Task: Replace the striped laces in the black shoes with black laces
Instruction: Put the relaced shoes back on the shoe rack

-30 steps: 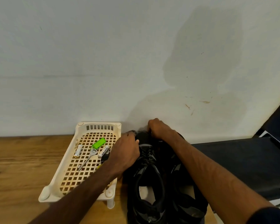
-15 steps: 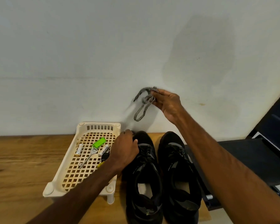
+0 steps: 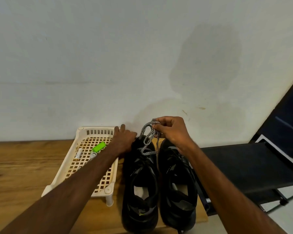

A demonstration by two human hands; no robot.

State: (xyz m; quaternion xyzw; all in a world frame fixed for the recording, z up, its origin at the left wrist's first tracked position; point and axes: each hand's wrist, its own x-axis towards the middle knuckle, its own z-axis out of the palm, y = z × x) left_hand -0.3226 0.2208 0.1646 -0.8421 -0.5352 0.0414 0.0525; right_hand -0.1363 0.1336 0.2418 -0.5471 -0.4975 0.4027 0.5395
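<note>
Two black shoes stand side by side on the wooden table, toes to the wall: the left shoe and the right shoe. My right hand pinches a bunch of black-and-white striped lace above the toes. The lace's loops hang down and touch the left shoe's front. My left hand rests on the left shoe's toe with its fingers stretched toward the wall. No black lace is visible apart from what may be in the shoes, where dark detail is hard to make out.
A cream lattice basket stands left of the shoes, under my left forearm, holding a green item, a battery and small oddments. A black seat adjoins the table's right edge. The wall rises right behind the shoes.
My right hand has come down from high against the wall to just above the shoe toes, bringing the striped lace with it. My left hand's fingers have stretched forward over the toe.
</note>
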